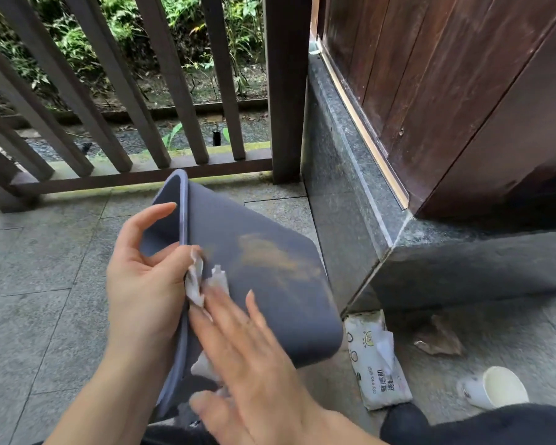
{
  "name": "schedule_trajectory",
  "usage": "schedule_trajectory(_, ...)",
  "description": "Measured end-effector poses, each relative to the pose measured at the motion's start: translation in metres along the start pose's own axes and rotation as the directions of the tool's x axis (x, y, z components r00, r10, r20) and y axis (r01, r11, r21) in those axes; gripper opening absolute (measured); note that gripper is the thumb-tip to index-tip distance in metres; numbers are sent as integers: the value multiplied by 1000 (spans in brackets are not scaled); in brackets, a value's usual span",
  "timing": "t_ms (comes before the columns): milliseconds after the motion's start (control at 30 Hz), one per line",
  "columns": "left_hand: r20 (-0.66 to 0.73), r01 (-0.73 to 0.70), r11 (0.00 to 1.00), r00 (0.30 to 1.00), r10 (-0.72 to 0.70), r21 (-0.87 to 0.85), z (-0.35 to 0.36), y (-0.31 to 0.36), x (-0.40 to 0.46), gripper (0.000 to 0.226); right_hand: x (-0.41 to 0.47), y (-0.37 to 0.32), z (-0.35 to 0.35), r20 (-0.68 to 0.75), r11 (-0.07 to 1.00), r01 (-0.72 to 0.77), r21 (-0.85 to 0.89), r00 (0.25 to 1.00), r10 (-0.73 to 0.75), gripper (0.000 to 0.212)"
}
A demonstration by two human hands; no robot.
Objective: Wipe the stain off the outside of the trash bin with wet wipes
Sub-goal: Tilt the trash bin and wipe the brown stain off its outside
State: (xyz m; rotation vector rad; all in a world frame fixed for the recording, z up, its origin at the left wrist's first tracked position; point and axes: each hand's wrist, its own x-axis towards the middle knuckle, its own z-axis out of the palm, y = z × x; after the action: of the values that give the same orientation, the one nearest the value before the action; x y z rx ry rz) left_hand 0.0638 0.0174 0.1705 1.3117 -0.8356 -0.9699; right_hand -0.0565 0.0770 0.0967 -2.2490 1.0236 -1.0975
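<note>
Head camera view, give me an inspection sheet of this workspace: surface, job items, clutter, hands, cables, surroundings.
Surface: grey stone paving, with dirt near the step.
Job's things: dark blue trash bin tipped on its side, a brownish stain still on its outer wall; white wet wipe against the wall near the rim; wet wipes pack on the floor, one sheet poking out.
Clutter: white paper cup lying on its side; a dead leaf.
Hands: left hand holds the bin's rim, thumb on the wall; right hand, fingers straight, presses the wipe, blurred.
Cables: nothing seen.
Surroundings: wooden railing with plants beyond, stone step, wooden door.
</note>
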Motion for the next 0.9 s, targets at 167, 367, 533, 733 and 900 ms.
schedule_trajectory(167, 6, -9, 1000, 1000, 9, 27, 8, 2, -3, 51, -14, 45, -18, 5, 988, -26, -152, 1000, 27, 54)
schedule_trajectory(367, 68, -20, 1000, 998, 18, 25, 14, 7, -8, 52, -11, 128, -29, -78, 636, -763, 117, 631, 772, 52)
schedule_trajectory(533, 114, -71, 992, 992, 59, 100, 15, 5, -14, 52, 9, 92, -19, -83, 696, -675, 244, 701, 709, 52)
schedule_trajectory(733, 85, -53, 992, 995, 43, 116, 13, 2, -13, 51, 16, 4, -1, -82, 971, -183, 153, 977, 197, 62)
schedule_trajectory(900, 53, -16, 989, 999, 8, 149, 16, 6, -16, 53, 7, 54, -28, -1, 960, -275, -54, 961, 275, 62)
